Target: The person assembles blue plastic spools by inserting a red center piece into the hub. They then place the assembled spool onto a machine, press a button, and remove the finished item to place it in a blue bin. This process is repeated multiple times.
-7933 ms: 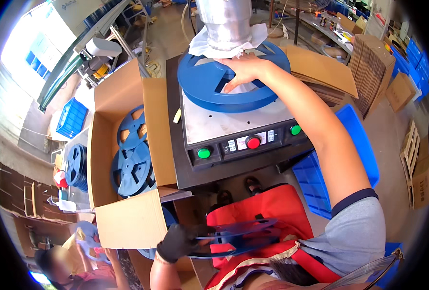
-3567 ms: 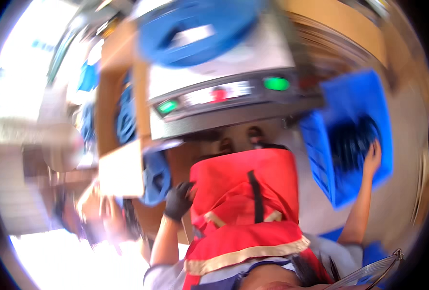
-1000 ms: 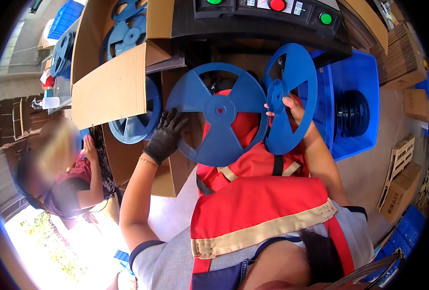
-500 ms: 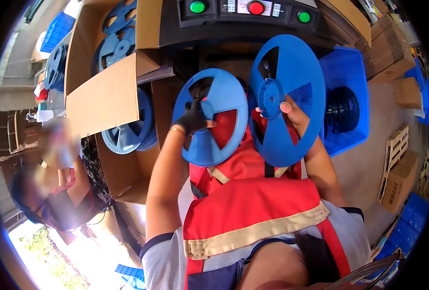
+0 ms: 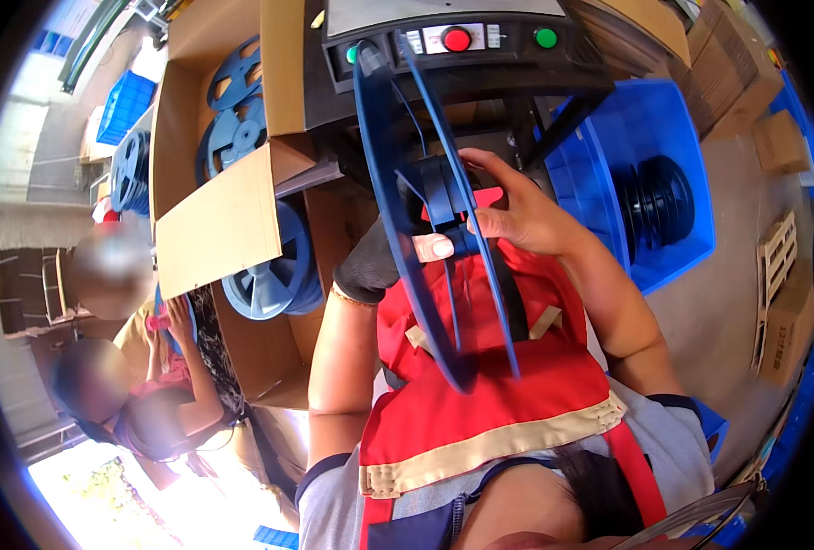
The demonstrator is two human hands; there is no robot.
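Discs, 2 blk-blue reel sides w/ cut-outs, stand nearly edge-on, face to face, in front of the red apron [image 5: 480, 385], btwn the hands. Left disc [image 5: 413, 284] & right disc [image 5: 467, 194] have hub parts btwn them; can't tell if hubs are mated. Left hand [image 5: 370, 261], blk glove w/ bare thumb, grips the left disc: thumb tip in the gap btwn discs by the hub, other fingers mostly hidden. Right hand [image 5: 522, 211], bare, pinches the right disc near its ctr, thumb nearer, index curled over farther up; remaining fingers hidden.

Lettering: carton [image 5: 787, 330] at far right has dk printed characters & digits, tilted, part legible. Machine [image 5: 517, 78] at far ctr has a wht label plate [image 5: 436, 38] round a red button [image 5: 456, 38], small lbls either side, print too tiny to make out. Green button [image 5: 545, 38] to its right; another at left, partly behind left disc.

Left: tall carton [image 5: 283, 73] w/ blue discs [image 5: 237, 128]; nearer, lwr carton [image 5: 334, 220] w/ more. Right: blue crate [image 5: 645, 115] w/ dk reels [image 5: 659, 202]. Co-worker [image 5: 173, 403] at near left, hands raised.
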